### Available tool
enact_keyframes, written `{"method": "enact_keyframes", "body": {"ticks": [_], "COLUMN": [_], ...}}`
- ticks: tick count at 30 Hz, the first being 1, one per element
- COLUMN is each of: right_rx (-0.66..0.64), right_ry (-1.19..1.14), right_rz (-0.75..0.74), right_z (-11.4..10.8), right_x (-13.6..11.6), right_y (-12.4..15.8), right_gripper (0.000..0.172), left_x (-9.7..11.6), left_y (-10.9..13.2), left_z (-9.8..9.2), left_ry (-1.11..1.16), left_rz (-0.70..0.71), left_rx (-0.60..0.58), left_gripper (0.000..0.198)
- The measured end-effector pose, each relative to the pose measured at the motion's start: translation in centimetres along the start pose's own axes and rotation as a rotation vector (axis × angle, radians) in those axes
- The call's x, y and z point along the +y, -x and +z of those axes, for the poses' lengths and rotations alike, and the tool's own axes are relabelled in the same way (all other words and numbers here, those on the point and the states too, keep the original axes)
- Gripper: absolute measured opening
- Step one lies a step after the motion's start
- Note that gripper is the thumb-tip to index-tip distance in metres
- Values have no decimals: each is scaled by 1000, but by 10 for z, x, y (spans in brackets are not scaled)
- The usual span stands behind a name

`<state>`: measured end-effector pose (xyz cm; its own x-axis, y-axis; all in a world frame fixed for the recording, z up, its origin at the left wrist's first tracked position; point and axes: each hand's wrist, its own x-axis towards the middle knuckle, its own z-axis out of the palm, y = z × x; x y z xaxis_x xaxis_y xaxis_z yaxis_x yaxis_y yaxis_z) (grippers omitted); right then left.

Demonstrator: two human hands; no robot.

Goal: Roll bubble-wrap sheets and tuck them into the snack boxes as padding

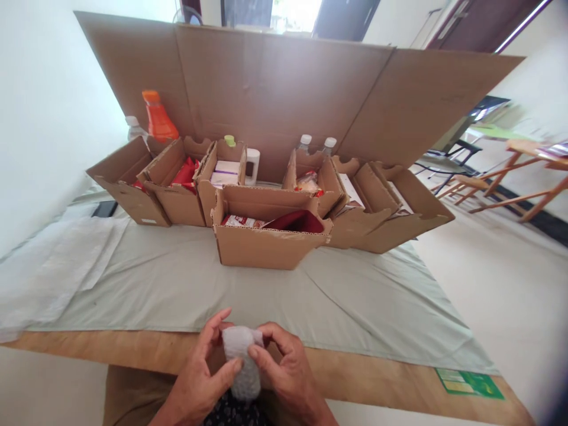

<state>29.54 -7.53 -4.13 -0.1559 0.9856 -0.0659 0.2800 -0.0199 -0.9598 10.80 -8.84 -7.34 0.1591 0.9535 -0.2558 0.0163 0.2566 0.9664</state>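
Between both hands is a small bundle of bubble wrap (245, 370), held just off the table's near edge above my lap. My left hand (202, 367) grips its left side, thumb on the front and the index finger raised behind. At the upper right, the thumb and index finger of my right hand (288, 367) pinch the wrap near a loose corner. What lies inside the bundle is hidden. Beyond my hands stands a cardboard bin (257, 248) with a red-and-white packet (243, 221) and a dark red item (297, 221) in it.
More cardboard bins (177, 204) line the back before a tall cardboard panel (284, 89). Bottles, including an orange one (160, 121), and a white handled container (252, 165) stand there. Bubble wrap sheets (57, 260) lie left; a green card (470, 383) lies at the right edge.
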Motion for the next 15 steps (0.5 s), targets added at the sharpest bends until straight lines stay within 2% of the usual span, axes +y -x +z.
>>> {"method": "enact_keyframes", "body": {"ticks": [3,5,6,9,10,13,15], "right_rx": [70,28,-3,-89,-128,-241,-187], "right_ry": [-77,-50,-23,106,174,392,466], "right_rz": [-37,-63,-74,-77,-68,-120,-227], "right_z": [-7,-19,-26,-45,-49,-66,-87], "right_x": [3,5,6,2,-1,-18,-33], "right_y": [0,0,0,-1,-3,-11,-16], "right_gripper": [21,21,23,48,44,13,12], "left_x": [-2,0,2,5,5,6,13], "left_y": [-2,-6,-9,-19,-23,-34,-39], "left_z": [1,0,0,2,3,2,-6], "left_ry": [102,-31,-129,-380,-431,-497,-515], "left_rz": [-69,-69,-33,171,239,381,470], "left_rx": [-197,-260,-257,-260,-281,-341,-294], "left_gripper": [57,42,36,28,29,30,36]}}
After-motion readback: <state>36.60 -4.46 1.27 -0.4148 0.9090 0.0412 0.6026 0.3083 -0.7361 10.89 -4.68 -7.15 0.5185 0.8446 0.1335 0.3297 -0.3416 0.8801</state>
